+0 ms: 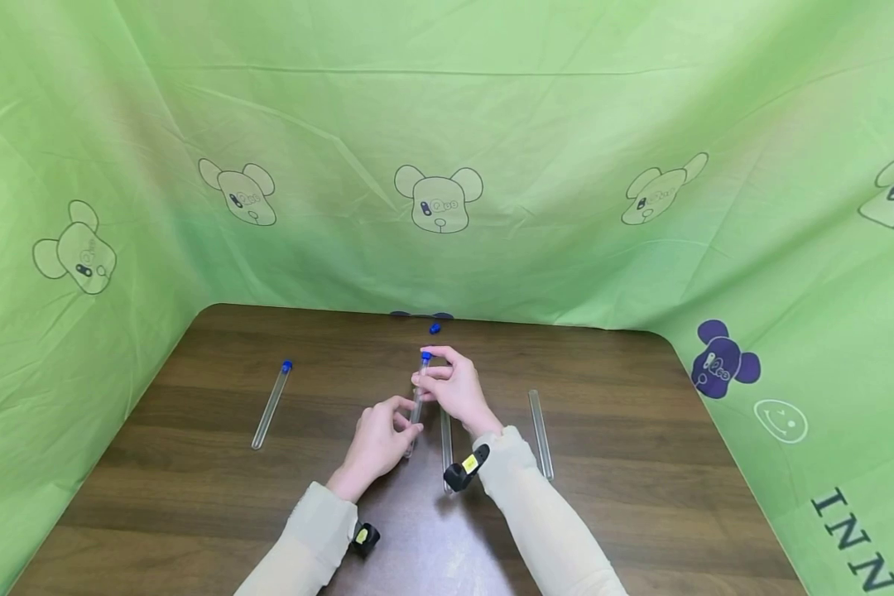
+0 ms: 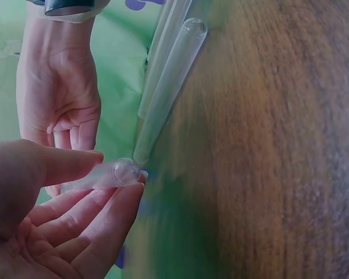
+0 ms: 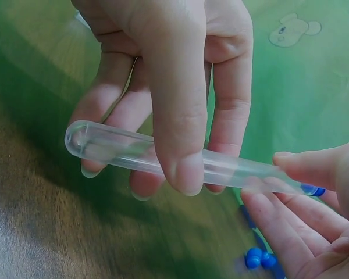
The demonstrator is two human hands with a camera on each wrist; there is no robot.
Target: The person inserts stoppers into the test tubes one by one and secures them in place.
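A clear test tube (image 1: 418, 406) with a blue cap (image 1: 426, 356) is held tilted above the table by both hands. My left hand (image 1: 378, 434) pinches its lower part between thumb and fingers, near the rounded end. Higher up, my right hand (image 1: 454, 387) grips the tube, its index finger on top of the cap. In the right wrist view the capped end (image 3: 313, 190) is partly covered by the right hand (image 3: 320, 215). The left wrist view shows the rounded tip (image 2: 127, 172) poking out of the left hand's fingers.
At the left lies another tube (image 1: 271, 406) with a blue cap. A tube without a cap (image 1: 447, 451) lies under the right forearm, and a second uncapped one (image 1: 540, 434) is to its right. Loose blue caps (image 3: 260, 258) sit by the table's far edge, before a green curtain (image 1: 447, 273).
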